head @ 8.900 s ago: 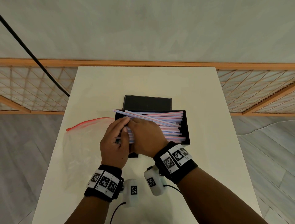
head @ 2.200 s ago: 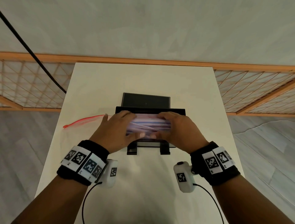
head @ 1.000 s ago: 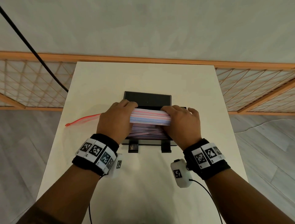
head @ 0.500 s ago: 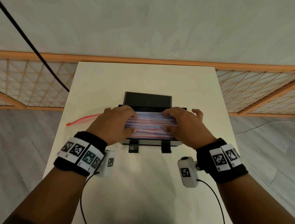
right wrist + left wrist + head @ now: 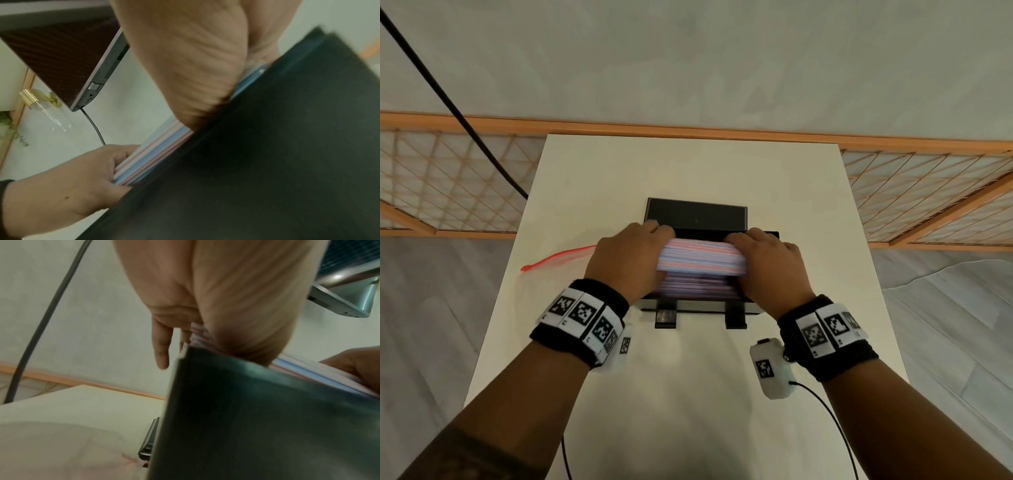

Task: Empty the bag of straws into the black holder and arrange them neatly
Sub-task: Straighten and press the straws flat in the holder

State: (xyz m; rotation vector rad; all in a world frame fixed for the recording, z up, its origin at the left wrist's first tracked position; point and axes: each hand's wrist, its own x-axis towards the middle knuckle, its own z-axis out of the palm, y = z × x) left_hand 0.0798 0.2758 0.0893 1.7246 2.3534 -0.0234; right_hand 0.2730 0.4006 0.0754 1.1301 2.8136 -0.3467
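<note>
Both hands hide the ends of the straws (image 5: 701,257); the holder (image 5: 697,216) hides the lower fingertips.

Both hands (image 5: 626,260) (image 5: 770,263) lifted straw bundle (image 5: 700,257) above holder (image 5: 697,214) again; bag emptied earlier.

Both hands, left (image 5: 627,261) and right (image 5: 770,265), curl inward, facing each other.
</note>
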